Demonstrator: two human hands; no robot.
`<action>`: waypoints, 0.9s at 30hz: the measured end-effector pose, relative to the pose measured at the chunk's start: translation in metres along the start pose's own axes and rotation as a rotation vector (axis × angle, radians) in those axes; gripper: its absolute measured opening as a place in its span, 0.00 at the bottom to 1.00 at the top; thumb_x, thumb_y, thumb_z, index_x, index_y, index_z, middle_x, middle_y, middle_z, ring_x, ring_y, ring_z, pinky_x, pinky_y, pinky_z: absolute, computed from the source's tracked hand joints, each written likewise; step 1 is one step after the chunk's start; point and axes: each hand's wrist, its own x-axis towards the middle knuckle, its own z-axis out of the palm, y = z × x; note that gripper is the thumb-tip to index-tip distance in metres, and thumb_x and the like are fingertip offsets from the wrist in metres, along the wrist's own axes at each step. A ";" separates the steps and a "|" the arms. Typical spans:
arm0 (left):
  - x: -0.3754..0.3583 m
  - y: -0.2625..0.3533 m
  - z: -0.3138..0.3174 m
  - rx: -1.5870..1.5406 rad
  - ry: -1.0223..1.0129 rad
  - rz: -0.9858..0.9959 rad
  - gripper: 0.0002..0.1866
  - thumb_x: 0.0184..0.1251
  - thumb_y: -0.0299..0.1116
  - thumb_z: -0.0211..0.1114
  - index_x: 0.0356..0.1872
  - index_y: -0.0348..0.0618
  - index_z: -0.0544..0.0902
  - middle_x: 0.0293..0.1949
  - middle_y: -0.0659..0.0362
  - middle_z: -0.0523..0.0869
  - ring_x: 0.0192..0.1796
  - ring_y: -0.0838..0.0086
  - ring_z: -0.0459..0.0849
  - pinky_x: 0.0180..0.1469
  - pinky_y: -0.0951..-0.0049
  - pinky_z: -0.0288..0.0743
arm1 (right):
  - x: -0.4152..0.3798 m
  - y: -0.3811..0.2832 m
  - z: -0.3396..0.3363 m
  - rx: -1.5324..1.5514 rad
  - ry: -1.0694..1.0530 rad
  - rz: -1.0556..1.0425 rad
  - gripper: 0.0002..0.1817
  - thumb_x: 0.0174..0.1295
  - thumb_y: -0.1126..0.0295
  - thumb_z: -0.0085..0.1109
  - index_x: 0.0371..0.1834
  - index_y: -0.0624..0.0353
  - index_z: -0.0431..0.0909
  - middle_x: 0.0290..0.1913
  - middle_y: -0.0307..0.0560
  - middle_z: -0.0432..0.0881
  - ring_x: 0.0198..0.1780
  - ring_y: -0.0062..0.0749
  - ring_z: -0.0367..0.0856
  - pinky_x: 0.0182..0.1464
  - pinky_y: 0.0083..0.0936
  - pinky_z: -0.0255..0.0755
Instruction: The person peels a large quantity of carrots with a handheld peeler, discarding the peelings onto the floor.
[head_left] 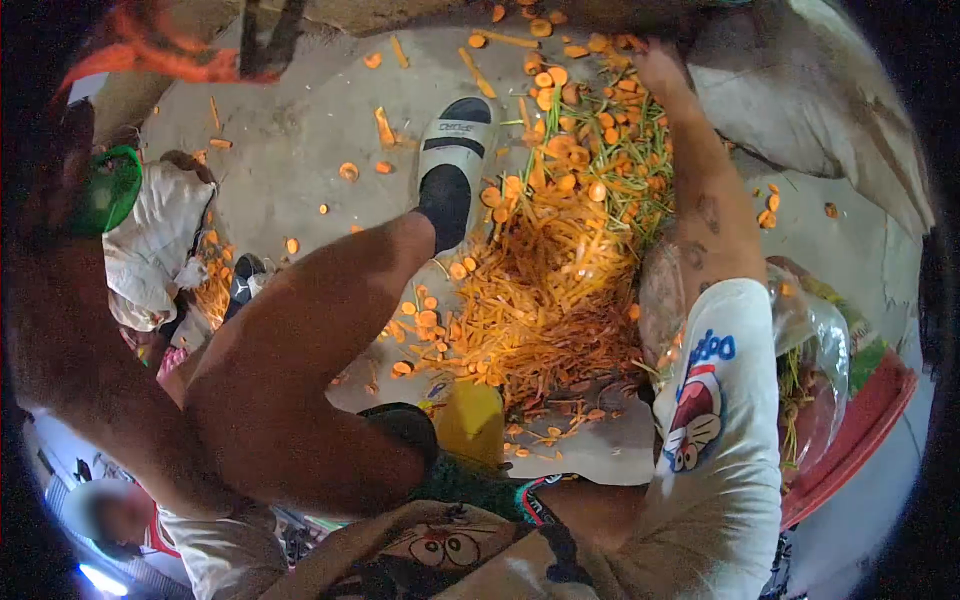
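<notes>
My right hand [655, 68] reaches the top end of a large pile of cut carrots [550, 270], touching round slices there; its fingers are blurred and partly hidden. Thin orange strips fill the middle of the pile, with round slices and green stalks [645, 140] above. At the far left my left arm [110, 380] runs up into deep shadow beside a green plastic object [118, 190]; its hand cannot be made out. A yellow object [472, 420] lies at the pile's lower edge, by my bent leg.
My foot in a grey slide sandal [455, 165] rests left of the pile. Loose slices dot the floor [300, 130]. At right, a clear plastic bag [815, 340] stands by a red edge [850, 440]. Another person [120, 515] is at lower left; a white sack [155, 240] is above.
</notes>
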 end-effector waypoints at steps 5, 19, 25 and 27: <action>0.003 0.008 0.014 -0.106 0.181 -0.111 0.10 0.72 0.39 0.73 0.37 0.45 0.83 0.21 0.67 0.67 0.18 0.82 0.62 0.21 0.74 0.59 | -0.005 -0.007 0.002 -0.050 0.009 -0.017 0.26 0.76 0.55 0.48 0.72 0.57 0.69 0.61 0.66 0.81 0.61 0.63 0.79 0.63 0.53 0.73; -0.030 0.048 0.053 0.681 0.210 0.088 0.24 0.71 0.24 0.65 0.68 0.44 0.82 0.52 0.58 0.91 0.46 0.76 0.87 0.49 0.77 0.81 | -0.280 -0.141 -0.063 2.200 0.356 0.531 0.16 0.80 0.58 0.45 0.45 0.59 0.76 0.35 0.40 0.74 0.32 0.30 0.72 0.32 0.30 0.67; -0.039 0.123 0.134 -0.382 0.038 -0.045 0.13 0.72 0.39 0.72 0.44 0.40 0.82 0.35 0.59 0.89 0.33 0.76 0.87 0.36 0.73 0.83 | -0.423 -0.155 -0.173 2.286 0.448 0.124 0.15 0.78 0.59 0.49 0.58 0.54 0.79 0.37 0.38 0.79 0.34 0.26 0.77 0.32 0.27 0.69; -0.049 0.128 0.158 -0.565 -0.104 -0.006 0.12 0.74 0.37 0.71 0.43 0.38 0.83 0.34 0.59 0.88 0.34 0.75 0.88 0.36 0.70 0.84 | -0.472 -0.163 -0.219 2.275 0.544 0.100 0.15 0.78 0.59 0.48 0.54 0.57 0.79 0.34 0.38 0.77 0.33 0.27 0.73 0.33 0.28 0.67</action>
